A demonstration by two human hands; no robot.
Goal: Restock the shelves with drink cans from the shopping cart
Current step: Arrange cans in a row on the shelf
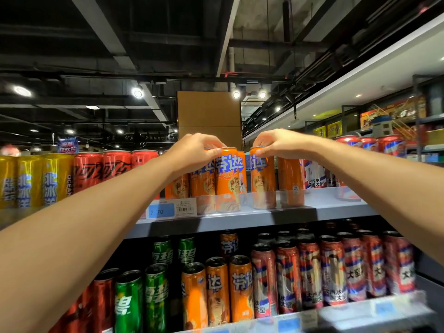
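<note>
Both arms reach up to the top shelf (336,207). The left hand (194,150) has its fingers curled over the top of one orange can (228,179) and pinches its rim. The right hand (278,143) does the same with another orange can (263,179) just beside it. Both cans stand up straight at the front of the shelf, with more orange cans close around them.

The job looks partly done, I think. This shelf has many cans on it already, red cans (101,169) and yellow cans (26,181) to the left. But to the right of the orange ones there is a bare gray spot, so more cans could go there. The lower shelf (348,313) is packed with cans too. The shopping cart cannot be seen, so I cannot tell how many cans are left.

The cans stand very near the shelf's front edge, behind a low clear strip with a price tag (173,209). A bump could tip one off. Above the cans there is lots of open room for the hands to move
</note>
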